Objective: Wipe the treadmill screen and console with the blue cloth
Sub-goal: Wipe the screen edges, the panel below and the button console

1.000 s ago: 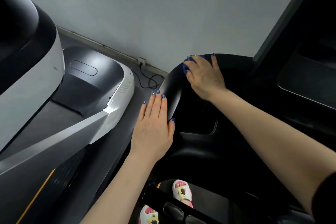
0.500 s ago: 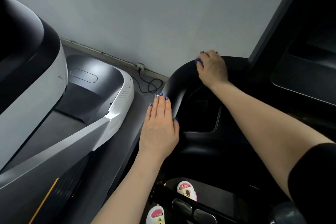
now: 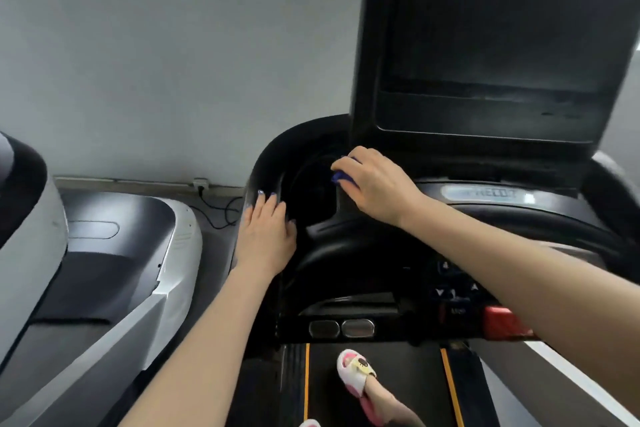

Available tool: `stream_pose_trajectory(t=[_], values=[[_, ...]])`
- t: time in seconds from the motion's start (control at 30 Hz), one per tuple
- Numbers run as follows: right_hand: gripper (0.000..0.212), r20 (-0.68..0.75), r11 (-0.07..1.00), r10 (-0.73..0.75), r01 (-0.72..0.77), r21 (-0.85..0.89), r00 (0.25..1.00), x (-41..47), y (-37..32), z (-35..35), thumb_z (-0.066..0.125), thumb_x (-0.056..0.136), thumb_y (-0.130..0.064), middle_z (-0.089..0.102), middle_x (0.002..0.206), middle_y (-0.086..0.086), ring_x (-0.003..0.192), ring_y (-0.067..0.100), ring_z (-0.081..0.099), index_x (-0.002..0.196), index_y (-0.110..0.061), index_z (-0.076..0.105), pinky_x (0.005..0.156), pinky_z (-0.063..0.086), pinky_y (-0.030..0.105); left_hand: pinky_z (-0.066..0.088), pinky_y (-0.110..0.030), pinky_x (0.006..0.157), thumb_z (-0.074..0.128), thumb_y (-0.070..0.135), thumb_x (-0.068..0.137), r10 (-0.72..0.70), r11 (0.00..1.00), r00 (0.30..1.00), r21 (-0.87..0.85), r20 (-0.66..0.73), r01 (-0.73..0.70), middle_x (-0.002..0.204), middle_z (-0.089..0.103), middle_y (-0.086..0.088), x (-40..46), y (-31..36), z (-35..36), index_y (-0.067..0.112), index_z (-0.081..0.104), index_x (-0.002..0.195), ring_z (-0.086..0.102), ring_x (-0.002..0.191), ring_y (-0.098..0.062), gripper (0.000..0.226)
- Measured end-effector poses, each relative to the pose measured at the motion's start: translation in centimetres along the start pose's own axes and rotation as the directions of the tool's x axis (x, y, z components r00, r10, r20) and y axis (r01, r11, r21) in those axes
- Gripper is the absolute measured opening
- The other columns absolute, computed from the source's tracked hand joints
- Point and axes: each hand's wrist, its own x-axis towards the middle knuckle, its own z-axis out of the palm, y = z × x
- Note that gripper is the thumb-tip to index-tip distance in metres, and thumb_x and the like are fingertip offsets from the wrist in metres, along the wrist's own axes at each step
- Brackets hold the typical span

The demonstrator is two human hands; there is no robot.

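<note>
The right hand's fingers [image 3: 341,168] clench the blue cloth [image 3: 341,178] at the console's [image 3: 346,253] left cup well, below the screen [image 3: 485,28]. The left hand [image 3: 265,234] lies flat, released, bracing the rim. Best press evenly around the well's curve.

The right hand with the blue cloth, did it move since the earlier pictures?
Yes. The right hand moved from the console's outer rim inward, toward the screen.
</note>
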Motion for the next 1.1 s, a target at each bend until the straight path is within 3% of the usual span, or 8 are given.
stream_pose_trajectory(t=[0.17, 0.37, 0.5, 0.67, 0.77, 0.87, 1.0, 1.1], values=[[0.048, 0.000, 0.997, 0.079, -0.079, -0.012, 0.997, -6.2, -1.3, -6.8, 0.062, 0.093, -0.021, 0.060, 0.107, 0.009, 0.098, 0.030, 0.057, 0.138, -0.011, 0.047, 0.081, 0.051, 0.043, 0.010, -0.043, 0.123, 0.050, 0.018, 0.100, 0.142, 0.978, 0.985, -0.136, -0.102, -0.156, 0.157, 0.038, -0.012, -2.4, 4.4, -2.1, 0.004, 0.050, 0.142, 0.017, 0.152, -0.027, 0.044], [0.041, -0.060, 0.980, 0.198, -0.196, 0.042, 0.978, -14.1, -1.0, -11.5, 0.065, 0.091, -0.019, 0.061, 0.109, 0.002, 0.101, 0.022, 0.058, 0.130, -0.013, 0.055, 0.087, 0.049, 0.033, 0.007, -0.034, 0.122, 0.053, 0.015, 0.100, 0.338, 0.892, 0.920, -0.243, -0.200, -0.381, 0.155, 0.041, -0.009, -5.6, 11.9, -3.4, 0.004, 0.053, 0.140, 0.019, 0.152, -0.021, 0.042], [0.038, -0.143, 0.943, 0.306, -0.280, 0.178, 0.941, -19.7, 0.5, -13.2, 0.065, 0.090, -0.022, 0.061, 0.113, -0.006, 0.107, 0.013, 0.056, 0.127, -0.017, 0.057, 0.092, 0.044, 0.024, 0.016, -0.039, 0.123, 0.055, 0.015, 0.099, 0.462, 0.831, 0.855, -0.223, -0.237, -0.511, 0.152, 0.044, -0.010, -7.2, 17.1, -2.8, 0.003, 0.054, 0.139, 0.025, 0.150, -0.020, 0.041], [0.040, -0.248, 0.883, 0.423, -0.335, 0.328, 0.872, -27.1, 3.6, -14.6, 0.064, 0.088, -0.019, 0.062, 0.113, -0.007, 0.106, 0.009, 0.062, 0.127, -0.016, 0.057, 0.091, 0.051, 0.031, 0.027, -0.047, 0.121, 0.044, 0.025, 0.098, 0.576, 0.765, 0.783, -0.185, -0.234, -0.617, 0.151, 0.046, -0.010, -8.7, 23.9, 0.1, 0.004, 0.054, 0.139, 0.030, 0.148, -0.021, 0.047], [0.040, -0.286, 0.829, 0.519, -0.393, 0.399, 0.805, -32.1, 6.4, -14.9, 0.063, 0.087, -0.015, 0.062, 0.115, -0.008, 0.109, 0.006, 0.061, 0.127, -0.019, 0.057, 0.095, 0.048, 0.021, 0.027, -0.046, 0.121, 0.041, 0.027, 0.098, 0.629, 0.736, 0.755, -0.174, -0.185, -0.655, 0.154, 0.043, -0.007, -9.5, 28.0, 2.8, 0.007, 0.049, 0.144, 0.029, 0.148, -0.020, 0.051], [0.042, -0.287, 0.724, 0.673, -0.529, 0.442, 0.681, -37.2, 9.7, -14.5, 0.066, 0.090, -0.005, 0.063, 0.117, -0.010, 0.111, -0.003, 0.058, 0.128, -0.019, 0.057, 0.094, 0.039, 0.007, 0.025, -0.045, 0.121, 0.039, 0.028, 0.098, 0.666, 0.721, 0.737, -0.153, -0.117, -0.676, 0.155, 0.041, -0.008, -9.9, 32.1, 5.4, 0.006, 0.047, 0.145, 0.029, 0.148, -0.022, 0.053], [0.042, -0.290, 0.590, 0.806, -0.655, 0.473, 0.516, -42.4, 14.4, -12.1, 0.066, 0.089, -0.004, 0.061, 0.118, -0.006, 0.109, -0.007, 0.056, 0.129, -0.015, 0.057, 0.093, 0.037, 0.005, 0.022, -0.044, 0.121, 0.038, 0.028, 0.097, 0.717, 0.695, 0.697, -0.080, -0.008, -0.715, 0.156, 0.040, -0.011, -10.0, 36.1, 8.6, 0.005, 0.045, 0.146, 0.029, 0.149, -0.026, 0.055], [0.039, -0.305, 0.593, 0.805, -0.658, 0.464, 0.509, -43.5, 17.1, -9.3, 0.065, 0.090, -0.006, 0.059, 0.119, -0.005, 0.110, 0.008, 0.058, 0.128, -0.011, 0.058, 0.098, 0.041, 0.014, 0.019, -0.044, 0.122, 0.038, 0.029, 0.097, 0.726, 0.688, 0.686, -0.022, 0.050, -0.726, 0.157, 0.037, -0.013, -9.3, 38.2, 10.3, 0.004, 0.043, 0.147, 0.026, 0.150, -0.027, 0.056]])
